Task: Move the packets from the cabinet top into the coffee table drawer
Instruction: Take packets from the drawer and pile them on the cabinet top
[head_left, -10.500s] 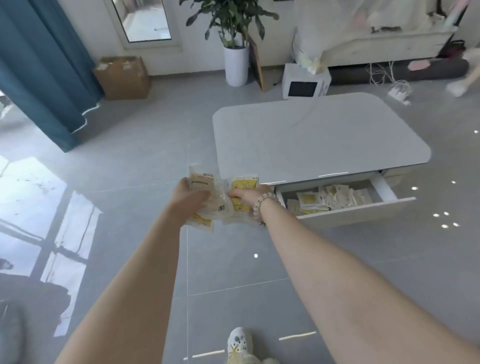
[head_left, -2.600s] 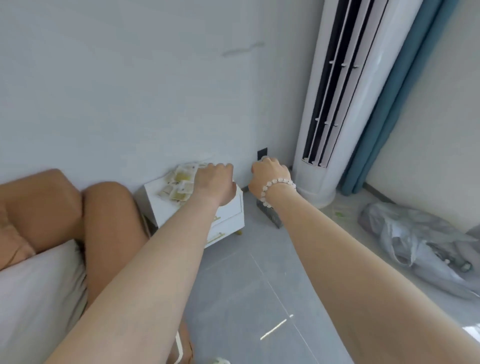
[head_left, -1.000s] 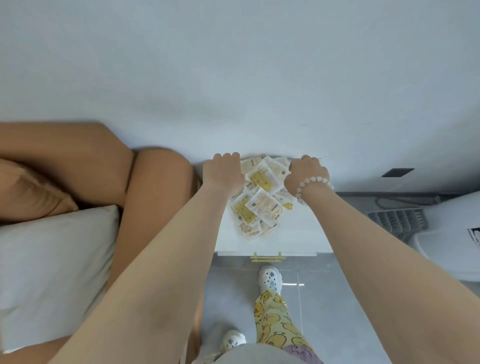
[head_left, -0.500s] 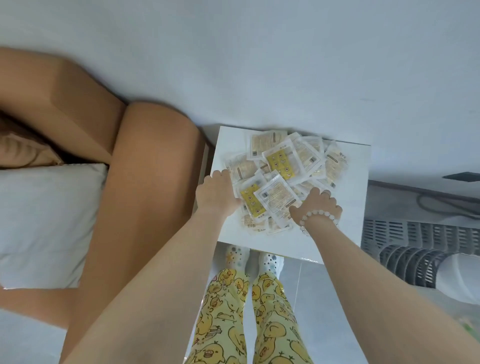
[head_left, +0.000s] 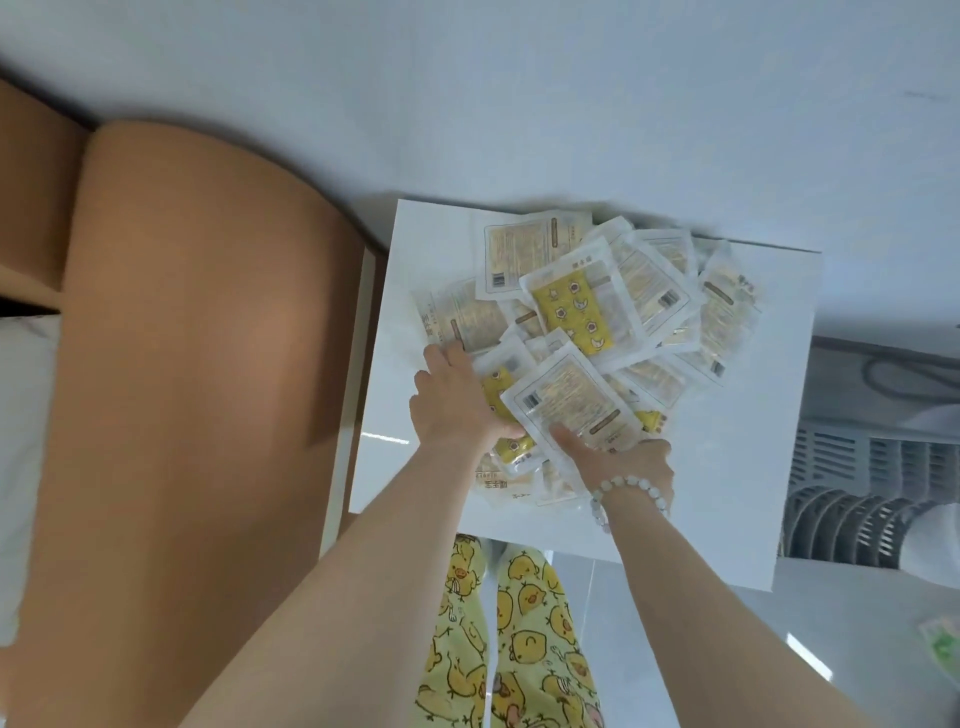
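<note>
A loose heap of several clear and yellow packets lies on the white cabinet top, seen from above. My left hand reaches in at the heap's left side, fingers curled around the edges of some packets. My right hand, with a bead bracelet at the wrist, holds the near end of a stack of packets, thumb lying on the top one. The coffee table and its drawer are out of view.
A tan padded headboard stands close on the cabinet's left, with a white pillow beyond it. A grey slatted air-conditioner base is on the right. The white wall is behind the cabinet. My legs are below the cabinet's front edge.
Both hands have closed in from the heap's sides toward its near end and taken hold of packets. The view has come closer over the cabinet top.
</note>
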